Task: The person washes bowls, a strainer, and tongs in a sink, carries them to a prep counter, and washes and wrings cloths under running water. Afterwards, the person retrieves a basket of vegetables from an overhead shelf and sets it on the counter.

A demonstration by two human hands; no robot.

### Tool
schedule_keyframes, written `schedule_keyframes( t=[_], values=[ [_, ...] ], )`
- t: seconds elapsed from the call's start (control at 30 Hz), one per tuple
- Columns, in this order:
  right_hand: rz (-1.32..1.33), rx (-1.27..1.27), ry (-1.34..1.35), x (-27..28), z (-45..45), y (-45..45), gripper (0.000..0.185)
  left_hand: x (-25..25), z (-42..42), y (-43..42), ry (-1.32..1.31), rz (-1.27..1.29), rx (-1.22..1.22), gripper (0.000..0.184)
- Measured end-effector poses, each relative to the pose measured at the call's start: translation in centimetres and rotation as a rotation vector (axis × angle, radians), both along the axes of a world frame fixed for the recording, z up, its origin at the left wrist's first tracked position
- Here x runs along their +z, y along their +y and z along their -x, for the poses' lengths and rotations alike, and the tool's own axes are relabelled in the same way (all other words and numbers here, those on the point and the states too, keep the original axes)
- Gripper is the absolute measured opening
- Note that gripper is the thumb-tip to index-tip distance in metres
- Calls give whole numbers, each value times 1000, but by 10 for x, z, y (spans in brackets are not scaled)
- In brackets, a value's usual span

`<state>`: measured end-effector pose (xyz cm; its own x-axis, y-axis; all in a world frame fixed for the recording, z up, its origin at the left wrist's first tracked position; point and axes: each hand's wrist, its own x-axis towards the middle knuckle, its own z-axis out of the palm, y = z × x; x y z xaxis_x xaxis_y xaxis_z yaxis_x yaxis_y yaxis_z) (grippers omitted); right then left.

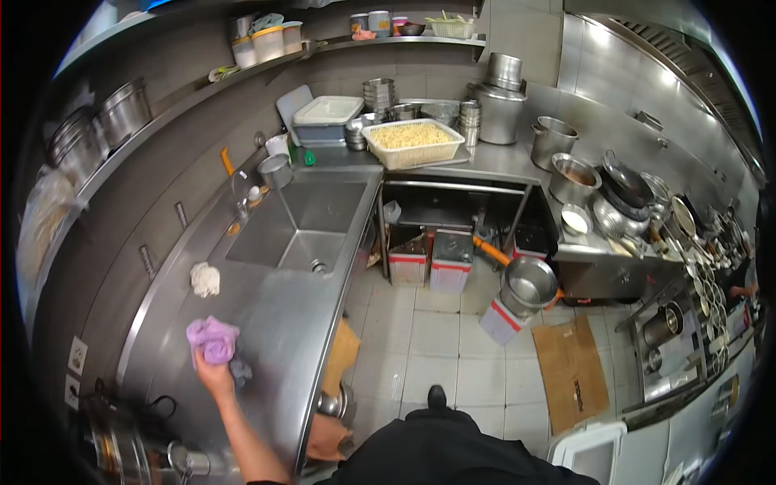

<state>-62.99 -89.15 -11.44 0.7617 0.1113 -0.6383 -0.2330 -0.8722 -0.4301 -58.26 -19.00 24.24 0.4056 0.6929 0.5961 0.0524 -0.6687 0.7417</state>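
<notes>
My left hand point(213, 377) is stretched out over the steel counter point(279, 323) on the left, closed around a bunched purple cloth point(217, 335). A crumpled whitish cloth point(205, 280) lies a little farther back on the same counter. Beside my wrist is a small grey-blue crumpled piece point(240, 372), perhaps another rag. The sink basin point(303, 214) is set into the counter beyond, with a tap point(240, 194) at its left edge and a metal pot point(276, 170) at its back left corner. My right hand is out of view.
A white basket point(413, 153) of pale, shredded-looking food stands on the back counter. A large pan point(529, 284) with an orange handle rests on a floor bin point(501, 321). Cardboard point(571, 374) lies on the tiles. Someone else's arm point(742, 290) shows at far right.
</notes>
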Motion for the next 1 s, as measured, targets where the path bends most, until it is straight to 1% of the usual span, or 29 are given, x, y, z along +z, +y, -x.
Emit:
schedule_keyframes(
  t=[0.03,0.07,0.1,0.13,0.17,0.2,0.23,0.27,0.3,0.33,0.37,0.4,0.43,0.47,0.5,0.57,0.6,0.67,0.7,0.73,0.77,0.8,0.83,0.87,0.9,0.93,1.0],
  values=[
    [-7,151,-69,-8,-51,-3,22,0,-14,-9,36,-18,68,46],
    [-4,364,-167,-15,-107,-5,21,-2,-25,-18,75,-36,137,46],
    [19,603,-297,-30,-168,-6,21,-20,-34,-16,207,25,198,46],
    [153,834,-316,-74,-238,-7,20,-48,-40,-12,340,90,258,47],
    [2,813,-242,-88,-308,-8,19,-93,-39,-11,455,83,219,49],
    [-168,-31,95,-30,-358,27,23,-124,-49,-10,567,76,179,52],
    [-177,115,-39,-15,-419,42,31,-99,-67,-57,1006,-41,326,63],
    [-97,357,-536,-2,-471,61,36,-133,-74,-62,862,-213,494,72],
    [-143,351,-697,27,-517,87,36,-140,-85,-61,859,-207,488,72],
    [-103,113,-517,34,-565,120,32,-139,-92,-61,844,-147,542,72],
    [-184,120,-521,66,-602,152,29,-135,-99,-61,830,-85,596,72],
    [-318,94,-503,82,-634,188,29,-120,-109,-64,828,-77,592,72],
    [-365,167,-563,115,-652,226,25,-99,-120,-69,962,-165,624,64],
    [-511,133,-448,169,-656,268,23,-90,-133,-66,1096,-258,653,57],
    [-544,197,-488,191,-662,306,23,-97,-146,-53,1096,-255,649,57],
    [-729,317,-464,229,-661,374,23,-117,-160,-26,1046,-348,763,65],
    [-743,396,-444,241,-659,406,23,-91,-183,-26,1147,-128,754,70],
    [-748,526,-363,255,-653,451,23,-159,-181,32,820,-53,761,67],
    [-741,645,-442,258,-651,473,23,-171,-184,44,791,-70,759,65],
    [-745,777,-509,257,-650,498,23,-168,-191,57,771,-81,770,64],
    [-759,815,-426,252,-656,517,23,-156,-200,64,797,34,766,61],
    [-727,811,-326,263,-660,534,24,-153,-203,76,771,112,772,59],
    [-653,816,-265,280,-666,554,23,-149,-206,88,820,182,784,57],
    [-730,849,-307,258,-683,581,22,-127,-216,94,894,322,792,56],
    [-772,883,-409,252,-695,606,21,-111,-222,103,925,452,749,55],
    [-757,921,-368,261,-706,633,23,-115,-224,113,890,428,800,54],
    [-710,1037,-426,287,-722,689,29,-114,-229,123,764,333,862,53]
  ],
)
